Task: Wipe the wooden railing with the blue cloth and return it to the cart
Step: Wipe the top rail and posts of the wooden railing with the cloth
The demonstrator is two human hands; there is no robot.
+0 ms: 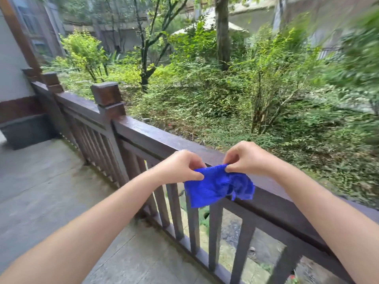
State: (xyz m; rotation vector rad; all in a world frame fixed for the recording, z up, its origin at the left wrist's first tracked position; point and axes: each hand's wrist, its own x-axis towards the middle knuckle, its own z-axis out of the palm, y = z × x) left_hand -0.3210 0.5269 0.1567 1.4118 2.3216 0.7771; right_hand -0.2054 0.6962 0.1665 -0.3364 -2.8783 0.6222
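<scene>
A bright blue cloth hangs crumpled in front of the dark wooden railing, stretched along its top edge between my two hands. My left hand pinches the cloth's left corner with fingers closed. The right corner is pinched by my right hand just above the rail's top. The railing runs diagonally from the far left to the near right, its top surface looking wet and glossy. No cart is in view.
A square wooden post rises from the rail to the left, with another post farther back. Grey stone floor lies on my side. A dark grey box stands against the wall at left. Dense green bushes lie beyond the rail.
</scene>
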